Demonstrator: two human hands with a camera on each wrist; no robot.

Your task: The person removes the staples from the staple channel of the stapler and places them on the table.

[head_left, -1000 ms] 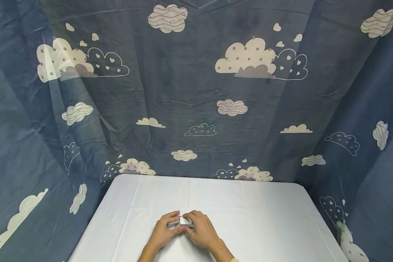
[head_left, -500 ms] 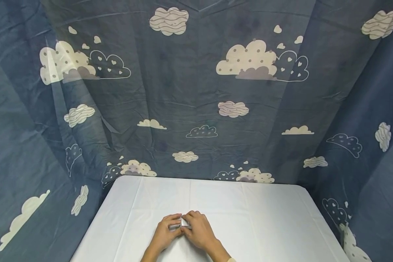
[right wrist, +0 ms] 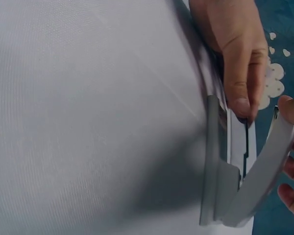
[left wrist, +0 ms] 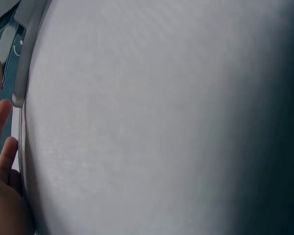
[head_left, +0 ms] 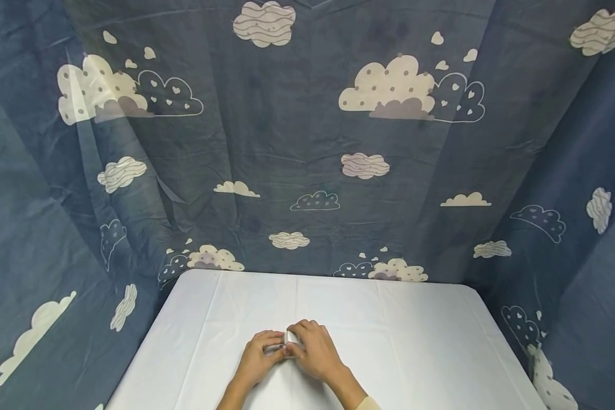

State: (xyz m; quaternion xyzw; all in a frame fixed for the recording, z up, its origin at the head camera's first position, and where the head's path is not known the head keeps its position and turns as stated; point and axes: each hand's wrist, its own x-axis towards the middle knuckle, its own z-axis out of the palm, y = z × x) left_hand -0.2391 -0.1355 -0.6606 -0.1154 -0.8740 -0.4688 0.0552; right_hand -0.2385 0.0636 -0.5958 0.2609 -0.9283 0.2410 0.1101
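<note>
A gray stapler (right wrist: 226, 191) is being held at the white counter (head_left: 415, 336), between the left grip (head_left: 258, 360) and right grip (head_left: 318, 351). Its long axis is running roughly left to right, the joint pointing right, the open mouth facing left. The right grip is grasping the smooth, curving raised arm (right wrist: 264, 171); the left is pinching the straight, slim rail (right wrist: 236, 139). The counter is showing fine weave.

The hinged, stapler-shaped tool (right wrist: 265, 174) is plain grey, its inner channel (right wrist: 236, 139) silvery with a thin black line. The rectangular cloth-covered table (head_left: 415, 341) is plain white. The slate-blue fabric curtain (head_left: 287, 131) carries cream clouds (head_left: 389, 85), some dotted, some wavy-lined, others white-outlined, and small cream hearts (head_left: 437, 38). The fabric sleeve (head_left: 369, 404) is pale yellow.
</note>
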